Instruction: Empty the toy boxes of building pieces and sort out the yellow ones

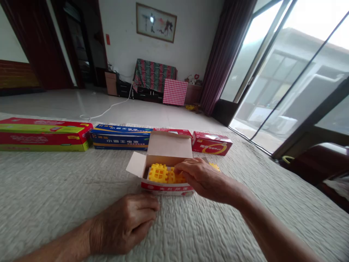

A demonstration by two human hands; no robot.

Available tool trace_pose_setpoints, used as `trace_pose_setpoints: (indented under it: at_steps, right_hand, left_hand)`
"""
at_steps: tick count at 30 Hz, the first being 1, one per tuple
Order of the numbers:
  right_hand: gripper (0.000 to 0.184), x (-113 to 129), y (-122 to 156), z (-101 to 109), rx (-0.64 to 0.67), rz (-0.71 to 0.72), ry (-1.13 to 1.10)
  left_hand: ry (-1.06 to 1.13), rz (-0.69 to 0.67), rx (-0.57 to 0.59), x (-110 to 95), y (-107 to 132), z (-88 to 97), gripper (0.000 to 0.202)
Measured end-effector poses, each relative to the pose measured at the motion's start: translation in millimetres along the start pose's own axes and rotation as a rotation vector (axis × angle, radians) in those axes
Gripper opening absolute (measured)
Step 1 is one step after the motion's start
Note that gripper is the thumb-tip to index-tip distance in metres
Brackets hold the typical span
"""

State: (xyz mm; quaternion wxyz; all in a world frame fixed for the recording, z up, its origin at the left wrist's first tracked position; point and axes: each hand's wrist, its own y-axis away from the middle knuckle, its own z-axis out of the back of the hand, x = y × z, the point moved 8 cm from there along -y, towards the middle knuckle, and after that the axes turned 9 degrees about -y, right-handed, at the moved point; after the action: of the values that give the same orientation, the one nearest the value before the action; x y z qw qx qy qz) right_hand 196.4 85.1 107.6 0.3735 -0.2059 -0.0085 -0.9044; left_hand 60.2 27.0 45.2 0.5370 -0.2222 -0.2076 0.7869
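An open cardboard box with a red-printed front stands on a quilted grey bedcover, its lid raised at the back. Inside lies a heap of yellow plastic interlocking blocks. My right hand reaches over the box's front wall, fingertips on or just above the blocks. Whether it grips one is hidden behind the fingers. My left hand rests on the cover in front of the box, fingers loosely curled and holding nothing.
Behind the open box lie a long red and green box, a blue battery box and a small red box. The bed's far edge meets a tiled floor with a white cable. Glass doors stand at right.
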Motion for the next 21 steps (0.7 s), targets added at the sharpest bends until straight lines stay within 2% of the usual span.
trace_pose_setpoints:
  at_steps: [7, 12, 15, 21]
  right_hand:
    - [0.028, 0.6, 0.6, 1.9, -0.016, 0.014, -0.007]
    - [0.026, -13.8, 1.9, 18.6, -0.118, -0.075, -0.012]
    - [0.023, -19.2, 2.8, 20.6, -0.119, -0.093, 0.001]
    - [0.025, -2.8, 3.5, 14.1, -0.061, 0.001, -0.064]
  left_hand:
    - [-0.008, 0.001, -0.009, -0.8, -0.8, 1.6, 0.023]
    - [-0.008, 0.003, 0.011, -0.6, -1.0, 0.6, 0.023]
    - [-0.001, 0.002, 0.016, -0.5, -1.0, 0.1, 0.023]
    - [-0.010, -0.013, 0.021, -2.6, -3.1, 1.5, 0.024]
